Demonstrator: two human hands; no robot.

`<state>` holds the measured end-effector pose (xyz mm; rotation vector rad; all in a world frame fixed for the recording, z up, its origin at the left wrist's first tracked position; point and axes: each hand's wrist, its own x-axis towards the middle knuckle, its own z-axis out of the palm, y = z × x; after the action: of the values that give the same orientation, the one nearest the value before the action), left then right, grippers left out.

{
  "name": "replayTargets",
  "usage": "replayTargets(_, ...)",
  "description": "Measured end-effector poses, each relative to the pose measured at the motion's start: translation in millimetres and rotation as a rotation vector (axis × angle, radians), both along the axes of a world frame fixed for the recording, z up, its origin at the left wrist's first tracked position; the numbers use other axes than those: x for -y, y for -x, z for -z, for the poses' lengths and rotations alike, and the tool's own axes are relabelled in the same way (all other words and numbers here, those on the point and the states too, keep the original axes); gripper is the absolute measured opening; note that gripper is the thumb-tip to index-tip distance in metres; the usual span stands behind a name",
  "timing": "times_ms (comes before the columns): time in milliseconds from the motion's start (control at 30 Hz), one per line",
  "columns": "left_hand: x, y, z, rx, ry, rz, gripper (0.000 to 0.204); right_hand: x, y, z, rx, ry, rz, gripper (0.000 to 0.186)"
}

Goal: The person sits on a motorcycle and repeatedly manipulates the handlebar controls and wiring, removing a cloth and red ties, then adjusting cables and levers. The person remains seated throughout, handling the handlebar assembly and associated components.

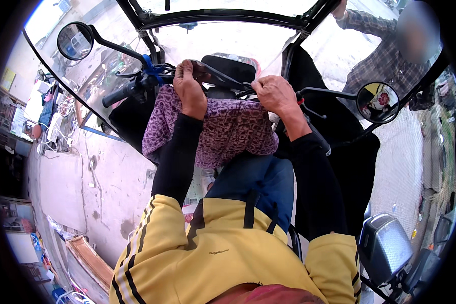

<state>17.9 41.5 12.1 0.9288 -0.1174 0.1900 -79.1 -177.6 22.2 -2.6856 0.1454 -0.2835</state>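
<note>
Across the middle of a vehicle's handlebar, a thin dark strip [222, 75] runs slantwise between my hands; I cannot make out if it is a cord or a strap. My left hand [190, 93] pinches its upper left end between thumb and fingers. At its lower right end, my right hand [276, 93] is closed with thumb and forefinger together. Just beyond the strip sits a black dashboard panel [235, 67]. Purple patterned cloth [213, 129] hangs below both hands, over my knees. Left of my left hand is the black handlebar grip [116, 96], with a blue tie [150, 67] beside it.
Round mirrors stand at the left [76, 41] and right [378, 102]. A black windshield frame [223, 18] crosses ahead. Beyond it at the right is a person in a plaid shirt [372, 63]. A lamp-like housing [387, 248] stands at lower right, a wooden piece [92, 258] at lower left.
</note>
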Motion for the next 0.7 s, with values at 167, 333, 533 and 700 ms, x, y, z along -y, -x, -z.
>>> replayTargets(167, -13, 7, 11, 0.130, 0.193, -0.033, 0.025, -2, -2, -1, -0.018, -0.001, 0.011, 0.033)
replayTargets(333, -12, 23, -1, 0.350, -0.284, 0.267, 0.022, -10, 12, -10, 0.139, 0.045, -0.038, 0.045)
replayTargets(533, -3, 51, -44, 0.669, -0.815, 0.578, 0.027, -13, 15, -20, 0.035, 0.141, -0.227, 0.043)
replayTargets(700, 4, 37, -53, 0.979, -1.155, 0.298, 0.028, -8, 3, -12, -0.001, -0.032, -0.166, 0.026)
